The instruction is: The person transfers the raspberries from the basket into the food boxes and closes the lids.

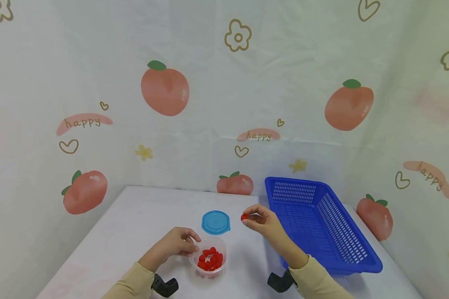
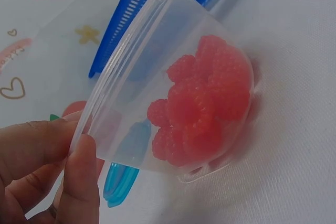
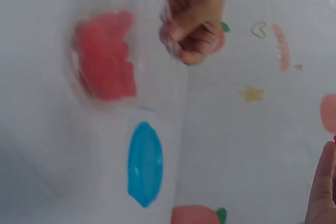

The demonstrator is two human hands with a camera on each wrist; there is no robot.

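Observation:
A clear plastic tub [image 1: 208, 273] with several red raspberries [image 2: 199, 98] in it stands on the white table. My left hand [image 1: 177, 242] pinches the tub's rim between thumb and fingers on its left side, as the left wrist view shows closely. To the right of the tub and above the table, my right hand [image 1: 263, 222] holds one raspberry [image 1: 244, 216] at its fingertips. In the right wrist view only a bit of that hand [image 3: 323, 187] shows at the right edge, and its berry is mostly cut off.
A blue lid [image 1: 215, 222] lies on the table behind the tub. At the right stands a large blue slatted basket [image 1: 303, 232], close to my right forearm. A white printed cloth [image 1: 194, 158] hangs behind the table.

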